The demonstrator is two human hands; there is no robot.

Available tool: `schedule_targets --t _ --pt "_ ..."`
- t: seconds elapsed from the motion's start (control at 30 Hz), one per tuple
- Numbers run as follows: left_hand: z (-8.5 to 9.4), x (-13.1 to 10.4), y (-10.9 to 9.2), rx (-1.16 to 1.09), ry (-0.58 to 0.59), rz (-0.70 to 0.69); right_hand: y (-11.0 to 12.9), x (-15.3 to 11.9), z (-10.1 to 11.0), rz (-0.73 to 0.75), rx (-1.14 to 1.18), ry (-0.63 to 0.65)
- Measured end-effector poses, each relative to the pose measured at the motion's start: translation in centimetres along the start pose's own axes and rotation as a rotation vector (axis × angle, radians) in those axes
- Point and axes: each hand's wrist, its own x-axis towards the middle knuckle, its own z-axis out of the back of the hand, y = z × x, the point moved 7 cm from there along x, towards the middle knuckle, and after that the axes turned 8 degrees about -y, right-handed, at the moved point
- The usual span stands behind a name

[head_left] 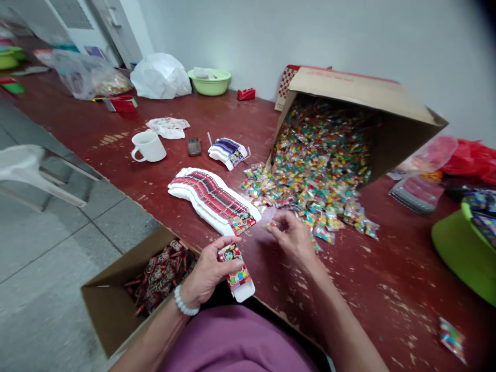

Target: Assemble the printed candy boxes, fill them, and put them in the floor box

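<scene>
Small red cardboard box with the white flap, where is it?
The small red cardboard box is in the left hand, low in the head view, left of centre, below the red-and-white carton stack.

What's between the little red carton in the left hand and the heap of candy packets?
In the head view, the right hand, seemingly pinching a candy packet; between that hand and the carton, only bare red tabletop shows.
</scene>
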Motion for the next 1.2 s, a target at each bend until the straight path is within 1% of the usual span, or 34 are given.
schedule_targets --t 0.1,0.13,0.2,0.27,0.37,0.43,0.5,0.63,0.7,0.77,0.87,1.0,1.07,1.13,1.17,1.2 --pt "0.8 0.6 -0.4 -0.088 -0.123 -0.044 0.5 -3.4 0.0 -0.234 0.656 -0.020" --pt "1.1 0.7 -0.5 -0.106 -0.152 -0.062 0.7 -4.7 -0.2 -0.298 0.788 -0.029" --pt "1.3 0.9 -0.6 -0.121 -0.180 -0.085 1.0 -6.9 -0.5 -0.398 0.914 -0.067" --pt "1.2 1.0 -0.4 -0.120 -0.179 -0.081 1.0 -8.2 -0.4 -0.436 0.944 -0.148" --pt "0.8 0.7 0.2 -0.133 -0.143 -0.028 1.0 -8.7 -0.1 -0.412 0.929 -0.233" --pt "0.3 0.3 0.8 -0.156 -0.085 0.028 1.1 -8.5 0.2 -0.381 0.890 -0.226" --pt "-0.8 -0.3 1.6 -0.169 0.016 0.107 1.2 -8.1 0.7 -0.335 0.816 -0.206" --pt "-3.5 -2.1 3.5 -0.188 0.276 0.273 1.9 -7.6 1.7 -0.190 0.601 -0.168" --pt "-4.4 -2.7 3.8 -0.187 0.340 0.298 2.3 -7.4 2.0 -0.132 0.528 -0.138" --pt "-4.6 -2.8 3.6 -0.149 0.336 0.274 2.5 -7.4 2.6 -0.090 0.489 -0.135" --pt "-4.5 -2.6 2.9 -0.059 0.321 0.212 3.0 -7.5 3.8 -0.005 0.402 -0.147" --pt "-4.7 -2.5 2.0 0.047 0.363 0.119 4.5 -7.7 4.8 0.135 0.284 -0.100" --pt "-5.1 -2.6 1.8 0.080 0.393 0.081 5.1 -7.7 4.4 0.151 0.289 -0.017" --pt "-5.6 -2.6 1.9 0.097 0.404 0.065 5.3 -7.7 3.4 0.149 0.309 0.110" --pt "-5.8 -2.6 2.0 0.095 0.394 0.065 5.3 -7.7 3.1 0.142 0.318 0.146" --pt "-5.9 -2.5 2.0 0.083 0.373 0.070 5.2 -7.6 2.9 0.132 0.324 0.145"
